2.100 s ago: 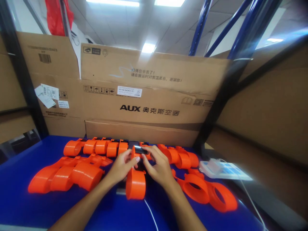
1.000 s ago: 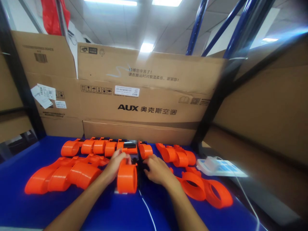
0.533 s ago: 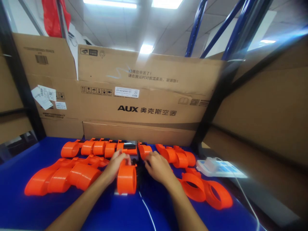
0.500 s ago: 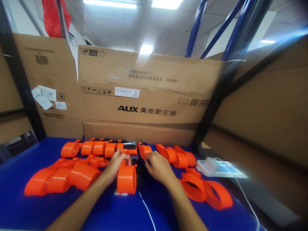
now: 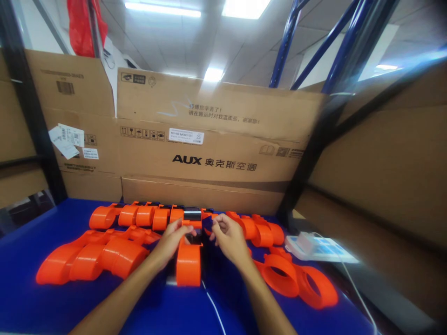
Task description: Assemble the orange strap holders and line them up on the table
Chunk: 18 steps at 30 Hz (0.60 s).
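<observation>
My left hand (image 5: 173,242) is closed on the upper part of an orange tape dispenser (image 5: 189,265), its thumb stretched across the dark section. The ring end of that dispenser points towards me. Just right of it, my right hand (image 5: 226,237) pinches a small dark blue piece (image 5: 207,224) between thumb and fingers. Beyond the hands, a black part with a pale toothed edge (image 5: 193,213) stands up. What lies under the left fingers is hidden.
More orange dispensers (image 5: 101,217) line the back of the blue table (image 5: 139,307). Larger orange pieces lie left (image 5: 87,263) and right (image 5: 316,286). A white power strip (image 5: 324,249) sits at the right edge. A white cable (image 5: 213,302) runs towards me. Cardboard (image 5: 209,139) walls the back.
The dispenser in my left hand has shifted slightly towards me and right, showing its dark section. A dark blue piece now shows in my right fingers. The view has moved a little.
</observation>
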### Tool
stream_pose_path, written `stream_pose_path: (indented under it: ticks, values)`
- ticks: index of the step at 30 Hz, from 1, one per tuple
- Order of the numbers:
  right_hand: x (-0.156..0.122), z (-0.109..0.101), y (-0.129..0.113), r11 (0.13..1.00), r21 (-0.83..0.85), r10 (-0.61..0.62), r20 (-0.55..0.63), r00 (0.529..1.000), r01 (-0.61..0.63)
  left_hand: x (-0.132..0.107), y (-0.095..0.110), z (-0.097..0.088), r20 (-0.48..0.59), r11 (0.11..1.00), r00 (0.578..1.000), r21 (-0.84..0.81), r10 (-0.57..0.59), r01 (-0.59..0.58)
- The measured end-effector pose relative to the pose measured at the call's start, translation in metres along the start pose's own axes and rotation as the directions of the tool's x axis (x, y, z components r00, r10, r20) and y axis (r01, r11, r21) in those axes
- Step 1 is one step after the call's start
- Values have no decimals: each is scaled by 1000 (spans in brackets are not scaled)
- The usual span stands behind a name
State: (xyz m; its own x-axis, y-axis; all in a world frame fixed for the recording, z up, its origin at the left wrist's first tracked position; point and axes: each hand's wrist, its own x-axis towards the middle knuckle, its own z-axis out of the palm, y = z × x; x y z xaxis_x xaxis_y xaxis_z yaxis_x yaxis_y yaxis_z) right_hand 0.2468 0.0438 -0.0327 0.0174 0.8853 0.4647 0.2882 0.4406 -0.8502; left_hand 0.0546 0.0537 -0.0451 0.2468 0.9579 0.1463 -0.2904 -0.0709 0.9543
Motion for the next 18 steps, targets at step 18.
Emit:
stream_pose_path:
  ticks: [18]
  values:
    - [-3,17,-10,954,299,21,-42,999,-8,-2,-3,5,39,996,999,-87,-13,16]
